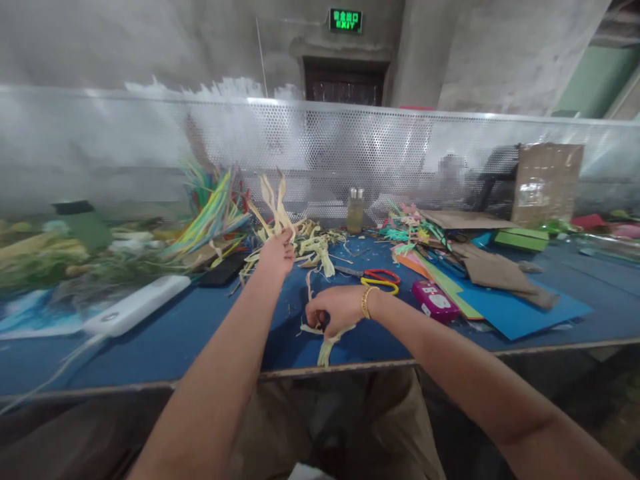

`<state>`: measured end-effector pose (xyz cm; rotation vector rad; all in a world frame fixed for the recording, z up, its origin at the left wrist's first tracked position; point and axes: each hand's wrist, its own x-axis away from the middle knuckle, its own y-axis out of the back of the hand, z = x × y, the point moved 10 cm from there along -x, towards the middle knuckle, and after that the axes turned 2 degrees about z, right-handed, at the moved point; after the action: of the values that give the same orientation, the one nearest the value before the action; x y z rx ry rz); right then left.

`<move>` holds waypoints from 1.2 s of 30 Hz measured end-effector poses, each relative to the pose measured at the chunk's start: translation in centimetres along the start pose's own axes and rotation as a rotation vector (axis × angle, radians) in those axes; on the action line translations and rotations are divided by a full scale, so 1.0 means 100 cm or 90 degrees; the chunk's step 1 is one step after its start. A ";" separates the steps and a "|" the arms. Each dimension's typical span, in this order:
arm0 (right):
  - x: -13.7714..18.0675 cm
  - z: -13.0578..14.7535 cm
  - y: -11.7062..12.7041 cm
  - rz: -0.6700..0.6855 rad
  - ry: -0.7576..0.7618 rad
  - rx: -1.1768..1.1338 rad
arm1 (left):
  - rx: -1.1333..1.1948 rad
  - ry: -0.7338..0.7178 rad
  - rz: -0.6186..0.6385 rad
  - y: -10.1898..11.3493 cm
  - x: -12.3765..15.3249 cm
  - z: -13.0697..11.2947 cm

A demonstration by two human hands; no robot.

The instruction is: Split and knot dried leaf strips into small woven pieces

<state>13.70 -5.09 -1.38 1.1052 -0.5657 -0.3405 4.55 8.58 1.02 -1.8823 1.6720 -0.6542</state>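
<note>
My left hand (279, 252) reaches toward the back of the table, its fingers closed around pale dried husk strips (274, 200) that stick up above it. Lower down, near the front edge, my right hand (335, 310) is curled with thumb and fingers together on a pale husk piece (327, 350) lying on the blue tabletop. Something dark shows under its fingers, too hidden to name. Scissors (383, 277) with red and yellow handles lie just beyond the right hand. A heap of loose husk pieces (317, 247) spreads to the right of my left hand.
Colourful stems (215, 213) and a white power strip (137, 307) are on the left. A jar (355, 210) stands by the perforated metal screen (360, 147). At right lie a purple box (434, 301), coloured paper sheets (525, 310) and cardboard (500, 270).
</note>
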 end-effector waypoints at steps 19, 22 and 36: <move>-0.002 0.002 -0.001 -0.033 0.121 0.033 | 0.089 -0.060 -0.005 0.005 -0.001 -0.018; -0.029 -0.041 0.037 -0.125 0.042 0.009 | 0.044 -0.065 -0.022 0.003 0.004 -0.020; -0.084 -0.161 0.058 -0.219 -0.299 0.001 | 0.094 0.124 0.033 -0.032 0.028 0.026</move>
<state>16.20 13.68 -3.57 1.1281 -0.7877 -0.9146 8.94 6.29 1.32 -1.7124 1.7336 -0.9386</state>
